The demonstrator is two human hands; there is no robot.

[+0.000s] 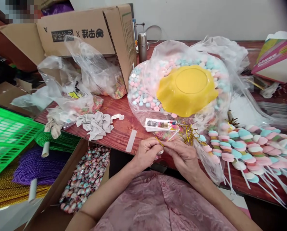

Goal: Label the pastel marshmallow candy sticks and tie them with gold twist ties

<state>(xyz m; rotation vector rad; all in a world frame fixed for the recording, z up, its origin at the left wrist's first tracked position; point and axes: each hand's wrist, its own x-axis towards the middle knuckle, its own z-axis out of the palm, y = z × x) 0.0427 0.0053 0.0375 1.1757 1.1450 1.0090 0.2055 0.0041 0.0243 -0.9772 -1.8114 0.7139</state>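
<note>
Both hands — left hand (147, 152) and right hand (183, 155) — pinch one thin gold twist tie (159, 141) at the wooden table's (119, 131) near edge, beside one stack of printed paper labels (160, 124) — below one yellow plastic bowl (187, 90).

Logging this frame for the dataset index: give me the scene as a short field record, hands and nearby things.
left hand: fingers pinched on a gold twist tie, at the table edge
right hand: fingertips meet the left hand's at the same tie
loose ties: gold pile just beyond the hands
labels: small printed stack beside the pile
candy bag: clear bag of pastel candies under a yellow bowl, upside down
candy skewers: laid in rows to the right
box of wrapped skewers: below the table, left
table: red wood
</note>
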